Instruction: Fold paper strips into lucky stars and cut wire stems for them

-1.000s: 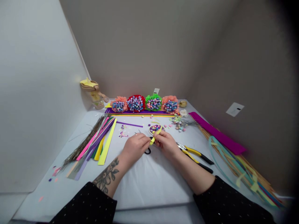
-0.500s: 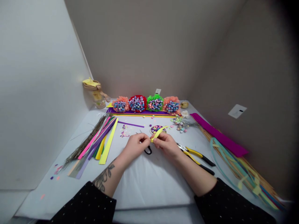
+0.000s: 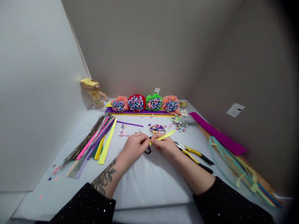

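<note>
My left hand (image 3: 134, 147) and my right hand (image 3: 164, 147) meet above the white cloth, their fingertips pinching a narrow yellow paper strip (image 3: 165, 136). The strip's free end points up and to the right. Black scissor handles (image 3: 148, 151) show just below my hands, with the blades mostly hidden. Behind my right hand lies a small round hoop filled with paper stars (image 3: 157, 128). Yellow-handled pliers (image 3: 193, 154) lie to the right of my right hand.
Coloured paper strips (image 3: 105, 144) and a bundle of dry stems (image 3: 86, 143) lie to the left. Four paper-star bouquets (image 3: 144, 103) line the back. A magenta strip (image 3: 217, 133) and wooden sticks (image 3: 235, 163) lie to the right, against the wall.
The yellow strip has swung from a curved loop over the hoop to a straighter line pointing right. My hands have moved slightly closer together and no longer cover the hoop.
</note>
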Motion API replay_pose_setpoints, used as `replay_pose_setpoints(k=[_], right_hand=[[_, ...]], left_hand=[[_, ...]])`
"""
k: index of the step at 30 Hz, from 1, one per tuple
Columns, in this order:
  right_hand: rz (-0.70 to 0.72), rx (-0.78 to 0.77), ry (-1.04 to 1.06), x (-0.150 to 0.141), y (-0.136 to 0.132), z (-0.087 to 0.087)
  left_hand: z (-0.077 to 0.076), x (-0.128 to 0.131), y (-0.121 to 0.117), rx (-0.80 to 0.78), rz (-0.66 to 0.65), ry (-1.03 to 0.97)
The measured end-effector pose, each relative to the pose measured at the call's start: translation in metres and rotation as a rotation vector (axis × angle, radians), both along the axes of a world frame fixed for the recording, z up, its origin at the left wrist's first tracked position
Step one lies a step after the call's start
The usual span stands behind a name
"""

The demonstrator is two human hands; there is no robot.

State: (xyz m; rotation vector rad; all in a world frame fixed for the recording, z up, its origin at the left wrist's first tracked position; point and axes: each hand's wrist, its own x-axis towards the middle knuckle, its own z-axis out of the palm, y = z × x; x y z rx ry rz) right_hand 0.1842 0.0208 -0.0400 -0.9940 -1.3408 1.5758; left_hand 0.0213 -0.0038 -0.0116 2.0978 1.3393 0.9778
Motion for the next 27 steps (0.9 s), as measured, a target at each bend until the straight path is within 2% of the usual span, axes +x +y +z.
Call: replay_pose_setpoints(k=[4,8,12,16,21,24,27], right_hand=[[0.021,0.005,-0.054,0.000,0.000,-0.003],[0.005,-0.011,-0.057,0.002,0.002,-0.007],[-0.018,-0.049,0.025,0.006,0.008,-0.008],[-0.102,-0.112,0.141,0.007,0.010,-0.003],[0.003,-0.202,0.221,0.000,0.003,0.004],[0.008,-0.221,0.204,-0.004,-0.001,0.005],[-0.003,-0.224,0.193,-0.005,-0.002,0.005]], left_hand=[[0.000,-0.001,0.000,-0.020,-0.008,0.027],[0.002,-0.002,0.001,-0.138,-0.016,0.000],[0.004,-0.002,0.002,-0.253,-0.008,-0.145],[0.002,0.000,0.003,-0.332,0.027,-0.302],[-0.002,0.004,0.002,-0.260,0.176,-0.333],[-0.004,0.006,0.001,-0.213,0.174,-0.330],[-0.006,0.007,0.001,-0.239,0.142,-0.335]])
